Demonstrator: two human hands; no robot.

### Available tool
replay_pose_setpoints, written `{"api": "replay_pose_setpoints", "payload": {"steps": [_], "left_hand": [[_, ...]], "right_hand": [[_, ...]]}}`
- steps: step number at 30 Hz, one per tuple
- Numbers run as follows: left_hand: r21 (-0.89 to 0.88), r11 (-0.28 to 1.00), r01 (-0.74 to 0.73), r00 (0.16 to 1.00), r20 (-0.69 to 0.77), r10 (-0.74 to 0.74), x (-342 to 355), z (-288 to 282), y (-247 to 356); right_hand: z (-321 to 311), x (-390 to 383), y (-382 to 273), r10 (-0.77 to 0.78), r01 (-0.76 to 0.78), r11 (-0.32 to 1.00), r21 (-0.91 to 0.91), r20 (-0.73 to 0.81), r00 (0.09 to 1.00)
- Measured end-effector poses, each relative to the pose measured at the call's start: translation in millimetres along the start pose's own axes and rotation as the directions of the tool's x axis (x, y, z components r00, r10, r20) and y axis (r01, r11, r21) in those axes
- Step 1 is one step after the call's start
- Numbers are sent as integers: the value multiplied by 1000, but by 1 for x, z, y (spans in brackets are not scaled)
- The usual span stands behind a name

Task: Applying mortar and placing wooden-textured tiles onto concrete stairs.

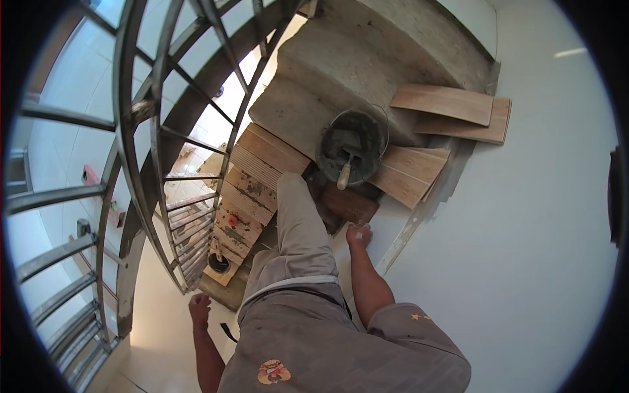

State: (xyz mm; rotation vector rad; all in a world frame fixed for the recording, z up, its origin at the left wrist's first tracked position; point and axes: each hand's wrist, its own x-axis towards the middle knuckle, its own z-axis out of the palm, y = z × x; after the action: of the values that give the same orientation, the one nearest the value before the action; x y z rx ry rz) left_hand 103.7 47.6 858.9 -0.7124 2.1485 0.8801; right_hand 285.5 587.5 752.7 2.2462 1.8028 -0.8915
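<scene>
My left hand (199, 307) hangs beside the lower end of the metal railing, fingers loosely bent and apart, with nothing visible in it. Just below a reddish-brown board or tile (352, 204) is my right hand (358, 234), its fingers loosely bent and pale smears on it; I see nothing held there. Whether it touches the board I cannot tell. Farther up the stairs stands a black bucket (325, 164) of grey mortar. A trowel with a wooden handle (344, 175) rests in it. Wood-look tiles (407, 175) lie right of the bucket.
Curved metal railing (121, 98) runs along the left. Bare concrete steps (314, 59) rise ahead; tiled steps (262, 147) lie beside my leg. More loose tiles (445, 105) lean near the white right wall (517, 229). A small dark pot (219, 264) stands lower left.
</scene>
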Motion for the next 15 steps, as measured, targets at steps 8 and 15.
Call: {"api": "replay_pose_setpoints", "payload": {"steps": [8, 15], "left_hand": [[94, 942, -323, 944, -36, 327, -28, -3, 129], [325, 891, -317, 948, 87, 305, -17, 15, 59]], "right_hand": [[31, 64, 17, 113, -115, 993, -7, -109, 988], [37, 60, -12, 201, -204, 979, 22, -303, 931]]}}
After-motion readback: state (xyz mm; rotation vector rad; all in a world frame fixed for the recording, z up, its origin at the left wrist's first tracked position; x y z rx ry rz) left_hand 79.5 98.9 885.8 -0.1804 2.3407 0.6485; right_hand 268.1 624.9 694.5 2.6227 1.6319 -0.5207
